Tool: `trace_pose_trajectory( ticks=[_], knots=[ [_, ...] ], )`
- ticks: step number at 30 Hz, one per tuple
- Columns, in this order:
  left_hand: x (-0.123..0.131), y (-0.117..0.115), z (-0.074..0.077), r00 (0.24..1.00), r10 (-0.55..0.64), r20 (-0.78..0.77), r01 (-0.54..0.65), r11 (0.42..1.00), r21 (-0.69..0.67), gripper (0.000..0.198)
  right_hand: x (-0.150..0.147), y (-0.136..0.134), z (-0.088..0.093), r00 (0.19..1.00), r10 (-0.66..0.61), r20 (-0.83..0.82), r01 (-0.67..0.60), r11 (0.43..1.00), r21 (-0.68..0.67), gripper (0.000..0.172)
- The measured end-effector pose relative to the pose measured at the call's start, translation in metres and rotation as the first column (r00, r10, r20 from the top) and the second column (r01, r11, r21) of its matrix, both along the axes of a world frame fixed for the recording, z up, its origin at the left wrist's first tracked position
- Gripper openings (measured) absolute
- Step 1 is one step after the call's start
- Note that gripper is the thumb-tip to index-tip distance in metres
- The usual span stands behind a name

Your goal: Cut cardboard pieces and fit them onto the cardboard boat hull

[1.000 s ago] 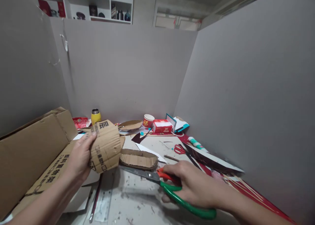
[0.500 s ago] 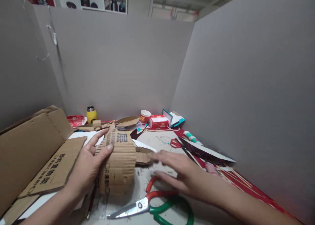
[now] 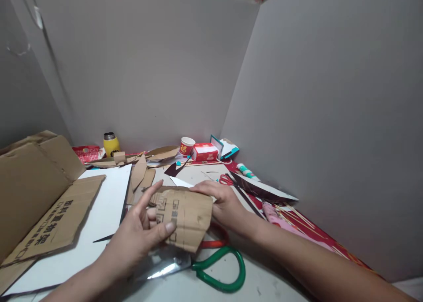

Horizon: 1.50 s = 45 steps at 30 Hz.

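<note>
A curved piece of corrugated cardboard (image 3: pixel 190 216) with printed black characters is held in front of me, above the table. My left hand (image 3: pixel 139 233) grips its left side, thumb on the near face and index finger stretched out past the edge. At the right edge, my right hand (image 3: pixel 228 205) is closed on the same piece, its thumb hidden behind it. Beneath the cardboard lies a pair of large scissors (image 3: pixel 205 265) with one green and one red handle loop; neither hand touches it. The cardboard covers part of the scissors.
On the left stand a cardboard box (image 3: pixel 29 196) and a white sheet (image 3: pixel 112 192). Toward the back are a yellow bottle (image 3: pixel 111 145), a paper cup (image 3: pixel 187 147) and a red box (image 3: pixel 205 152). Small red scissors (image 3: pixel 226 179) and thin sticks (image 3: pixel 297 218) lie rightward.
My right hand has moved from free air onto the cardboard's right edge. The cardboard has been turned and now sits further right, over the scissors. The view has tilted down and shifted.
</note>
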<state>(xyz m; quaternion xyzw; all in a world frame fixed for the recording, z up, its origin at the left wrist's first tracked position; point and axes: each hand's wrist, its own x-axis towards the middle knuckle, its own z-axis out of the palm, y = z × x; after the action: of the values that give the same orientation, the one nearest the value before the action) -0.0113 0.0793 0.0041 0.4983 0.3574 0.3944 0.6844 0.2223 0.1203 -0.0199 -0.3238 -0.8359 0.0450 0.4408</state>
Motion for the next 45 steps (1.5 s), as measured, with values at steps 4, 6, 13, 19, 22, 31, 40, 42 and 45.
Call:
trace_pose_trajectory(
  ticks=[4, 6, 13, 19, 22, 31, 40, 42, 45],
  knots=[
    [-0.002, 0.026, 0.015, 0.997, 0.007, -0.075, -0.001, 0.997, 0.083, 0.094, -0.008, 0.024, 0.007, 1.0, -0.012, -0.001, 0.011, 0.937, -0.348, 0.022],
    [-0.002, 0.042, 0.022, 0.994, 0.028, -0.108, -0.016, 0.994, 0.111, 0.089, -0.013, 0.039, 0.011, 0.999, 0.027, -0.047, -0.045, 0.896, -0.442, 0.023],
    [-0.008, 0.085, 0.009, 0.959, 0.115, -0.258, -0.078, 0.986, 0.15, 0.064, -0.023, 0.084, 0.013, 0.99, 0.129, -0.059, -0.138, 0.794, -0.592, 0.013],
    [-0.006, 0.087, -0.016, 0.967, 0.097, -0.237, -0.036, 0.967, 0.252, 0.073, -0.02, 0.087, 0.011, 0.991, 0.125, -0.036, -0.121, 0.782, -0.611, 0.011],
    [-0.006, 0.088, -0.023, 0.95, 0.125, -0.285, -0.023, 0.942, 0.336, 0.072, -0.019, 0.086, 0.011, 0.993, 0.12, -0.02, -0.108, 0.792, -0.601, 0.014],
    [-0.009, 0.08, -0.033, 0.695, 0.384, -0.608, 0.064, 0.809, 0.585, 0.054, -0.019, 0.087, 0.008, 0.983, 0.171, 0.063, -0.103, 0.809, -0.579, 0.017],
    [-0.014, 0.075, -0.012, 0.41, 0.427, -0.806, 0.242, 0.801, 0.547, 0.036, -0.026, 0.08, -0.004, 0.984, 0.175, 0.043, -0.116, 0.796, -0.593, 0.019],
    [-0.015, 0.074, -0.008, 0.402, 0.407, -0.82, 0.253, 0.811, 0.527, 0.036, -0.028, 0.08, -0.007, 0.985, 0.172, 0.028, -0.123, 0.799, -0.588, 0.02],
    [-0.015, 0.075, -0.007, 0.408, 0.4, -0.821, 0.251, 0.815, 0.522, 0.038, -0.028, 0.082, -0.01, 0.986, 0.164, 0.005, -0.132, 0.811, -0.57, 0.019]
  ],
)
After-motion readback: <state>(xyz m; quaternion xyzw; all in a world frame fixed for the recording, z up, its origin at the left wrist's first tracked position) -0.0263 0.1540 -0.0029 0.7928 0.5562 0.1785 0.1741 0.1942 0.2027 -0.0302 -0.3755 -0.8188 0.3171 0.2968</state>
